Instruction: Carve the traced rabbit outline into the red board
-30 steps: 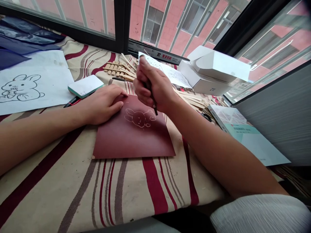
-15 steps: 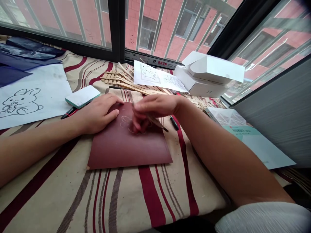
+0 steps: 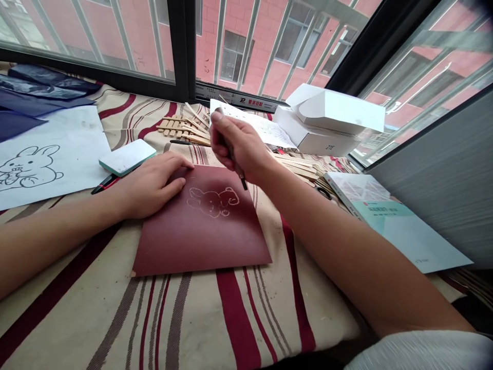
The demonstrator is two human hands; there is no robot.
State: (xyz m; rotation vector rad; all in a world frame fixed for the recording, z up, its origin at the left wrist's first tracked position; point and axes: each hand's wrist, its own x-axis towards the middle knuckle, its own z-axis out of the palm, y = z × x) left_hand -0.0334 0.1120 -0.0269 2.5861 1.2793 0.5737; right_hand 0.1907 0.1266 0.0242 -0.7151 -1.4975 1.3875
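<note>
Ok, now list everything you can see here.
Card: one, dark red, centre, pale rabbit outline on it.
Drawing sheet: one, white, left, black rabbit drawing.
Sheets: several, dark blue, far left.
Block: one, white with teal edge, beside the drawing sheet.
Pen: one, black and red, by the block.
Sticks: many, pale wood, behind the card.
Printed paper: one, white, behind the right hand.
ZTE box: one, white, by the window.
Book: one, pale teal, right.
Cloth: one, cream with red stripes, beneath these.
Left hand: flat on the card.
Right hand: holding a thin dark tool above the card.
</note>
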